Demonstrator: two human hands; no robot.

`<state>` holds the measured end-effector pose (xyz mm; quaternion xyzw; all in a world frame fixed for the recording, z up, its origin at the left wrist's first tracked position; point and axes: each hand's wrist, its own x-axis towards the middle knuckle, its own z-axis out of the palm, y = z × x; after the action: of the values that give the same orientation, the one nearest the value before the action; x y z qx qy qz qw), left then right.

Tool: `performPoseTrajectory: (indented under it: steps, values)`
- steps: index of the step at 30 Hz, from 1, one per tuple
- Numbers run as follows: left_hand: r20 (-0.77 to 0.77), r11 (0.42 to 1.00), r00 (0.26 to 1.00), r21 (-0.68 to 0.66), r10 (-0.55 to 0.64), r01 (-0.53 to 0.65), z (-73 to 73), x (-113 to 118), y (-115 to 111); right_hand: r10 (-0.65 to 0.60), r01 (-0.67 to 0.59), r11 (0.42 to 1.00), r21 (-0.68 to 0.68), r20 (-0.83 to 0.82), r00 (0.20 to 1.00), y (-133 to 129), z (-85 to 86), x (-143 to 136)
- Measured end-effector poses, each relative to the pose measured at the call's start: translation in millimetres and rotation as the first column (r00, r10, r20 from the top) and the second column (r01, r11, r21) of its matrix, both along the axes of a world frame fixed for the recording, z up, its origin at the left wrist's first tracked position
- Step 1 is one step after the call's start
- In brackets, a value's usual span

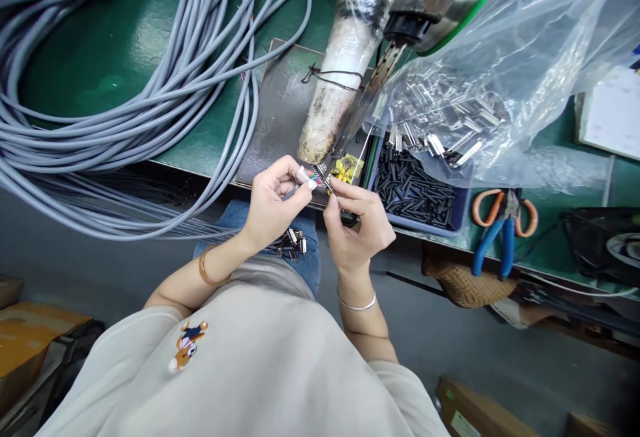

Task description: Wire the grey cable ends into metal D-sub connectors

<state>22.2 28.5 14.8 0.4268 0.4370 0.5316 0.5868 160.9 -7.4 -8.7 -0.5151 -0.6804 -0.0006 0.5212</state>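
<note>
At the bench edge my left hand point(277, 200) is closed, with white covers on its fingertips, pinching a bundle of thin coloured wires point(316, 175). Beside it, the fingers of my right hand point(359, 223) pinch a small metal connector point(327, 182) at the wire ends. A soldering iron point(380, 73) points down at this spot; whether its tip touches the connector I cannot tell. Just behind my right fingertips sits a yellow sponge-like piece point(347, 167). Several finished-looking connectors on cables point(293, 245) lie on my lap.
Coils of grey cable point(150, 103) cover the left bench. A plastic-wrapped tube point(335, 83) hangs over the dark plate point(280, 100). Rightward are a blue tray point(460, 217) of black sleeves, a clear bag point(530, 43) with metal connectors, and pliers point(505, 227) near the edge.
</note>
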Motion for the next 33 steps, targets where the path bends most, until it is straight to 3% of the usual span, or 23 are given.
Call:
performPoseTrajectory:
  steps: [7,15,21,24,30,33]
  values:
    - [-0.029,0.998,0.999,0.064,0.019,-0.017,-6.1,1,1,0.008,-0.008,1.0,-0.001,-0.017,1.0,2,-0.9,1]
    - [-0.058,0.992,0.997,0.12,0.05,-0.043,-2.1,2,0,0.007,-0.007,0.999,0.033,-0.004,1.0,4,6.3,-1]
    - [-0.073,0.998,0.997,0.051,-0.025,0.029,-4.8,-2,-2,0.053,-0.056,0.998,0.037,0.08,0.995,-2,2.5,1]
    - [-0.095,0.998,0.995,0.064,-0.011,0.017,-5.2,-4,-4,0.047,-0.047,0.999,0.017,0.033,0.998,-2,2.9,1]
    - [-0.198,0.974,0.98,0.222,-0.008,0.053,-3.5,-7,-4,0.038,-0.044,0.997,-0.059,-0.089,0.995,1,9.1,1]
    - [-0.166,0.977,0.986,0.207,-0.024,0.059,-3.5,-8,-2,0.043,-0.049,0.997,-0.058,-0.09,0.995,3,10.0,0]
